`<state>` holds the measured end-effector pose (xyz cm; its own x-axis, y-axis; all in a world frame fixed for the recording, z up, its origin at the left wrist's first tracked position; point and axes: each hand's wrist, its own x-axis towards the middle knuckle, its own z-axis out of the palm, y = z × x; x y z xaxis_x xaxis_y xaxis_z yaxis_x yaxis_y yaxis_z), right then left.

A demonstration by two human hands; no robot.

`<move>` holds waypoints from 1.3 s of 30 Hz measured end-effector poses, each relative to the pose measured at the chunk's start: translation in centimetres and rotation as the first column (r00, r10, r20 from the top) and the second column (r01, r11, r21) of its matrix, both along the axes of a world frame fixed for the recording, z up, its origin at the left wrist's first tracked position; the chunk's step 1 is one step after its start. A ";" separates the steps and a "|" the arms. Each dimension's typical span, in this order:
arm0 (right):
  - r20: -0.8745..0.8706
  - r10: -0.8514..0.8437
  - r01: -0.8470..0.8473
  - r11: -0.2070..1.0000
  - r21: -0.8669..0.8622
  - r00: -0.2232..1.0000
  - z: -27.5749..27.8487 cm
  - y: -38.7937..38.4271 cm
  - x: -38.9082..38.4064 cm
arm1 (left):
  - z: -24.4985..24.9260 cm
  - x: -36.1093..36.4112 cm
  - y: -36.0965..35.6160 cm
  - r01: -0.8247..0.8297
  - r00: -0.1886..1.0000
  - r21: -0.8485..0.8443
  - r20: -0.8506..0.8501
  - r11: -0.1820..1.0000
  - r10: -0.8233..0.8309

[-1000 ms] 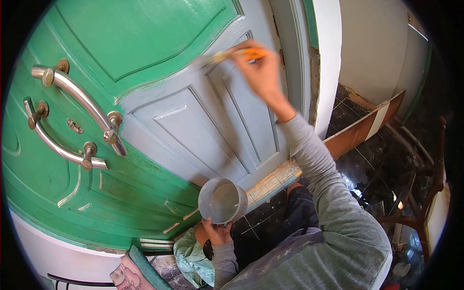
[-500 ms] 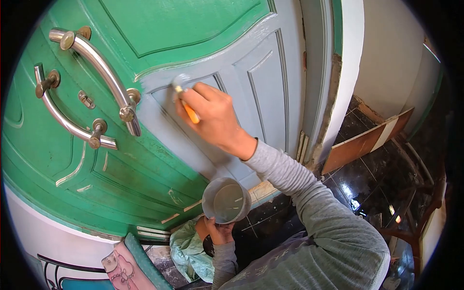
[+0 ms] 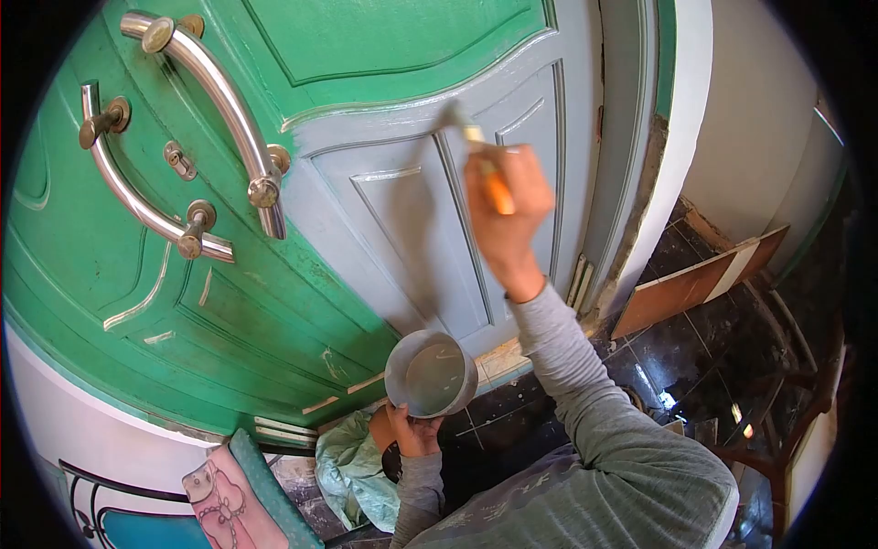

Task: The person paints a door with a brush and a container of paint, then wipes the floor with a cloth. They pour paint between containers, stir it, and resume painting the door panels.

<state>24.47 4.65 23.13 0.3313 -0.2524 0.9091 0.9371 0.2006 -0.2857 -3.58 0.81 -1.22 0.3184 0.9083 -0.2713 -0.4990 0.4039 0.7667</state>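
Grey paint (image 3: pixel 375 242) beside green on a panelled door (image 3: pixel 384 46)

Head view: right of centre, the fingers of the right hand (image 3: pixel 512 206) pinch a brush (image 3: pixel 473 135) by its orange handle (image 3: pixel 498 190); blurred bristles (image 3: pixel 451 115) lie beyond them, farther away; contact with the door cannot be told. Nearer, the curled fingers of the left hand (image 3: pixel 416 432) support a grey container (image 3: pixel 401 368) at its near side. The step looks like brushing grey along the curved band (image 3: pixel 384 125); another stroke would call for steady bristle contact.

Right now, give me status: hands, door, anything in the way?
Right hand gripping orange-handled paintbrush; left hand holding round paint tub. Door part grey, part green. Curved metal pull handles beside grey area; nothing seen blocking brush.
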 end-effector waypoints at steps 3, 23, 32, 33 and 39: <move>0.125 0.235 -0.219 0.967 -0.129 0.964 2.4 2.5 -5.8 | 0.2 0.1 -0.3 -0.019 1.000 -0.004 -0.010 1.000 0.019; -0.127 0.486 -0.482 0.874 0.066 0.865 4.6 4.0 -3.1 | 0.7 0.1 -0.1 -0.080 0.996 0.022 0.048 0.997 0.079; 0.040 0.503 -0.502 0.864 -0.042 0.863 6.6 2.7 -5.4 | 0.3 0.2 0.0 -0.039 0.999 0.016 0.031 0.999 0.039; 0.002 0.453 -0.453 0.891 -0.029 0.892 6.1 3.1 -4.4 | 0.5 0.3 -0.1 -0.034 0.999 0.015 0.042 0.999 0.033; -0.043 0.225 -0.224 0.974 0.012 0.974 4.7 0.4 -1.5 | 0.6 0.1 -0.1 -0.004 0.997 0.015 0.077 1.000 0.003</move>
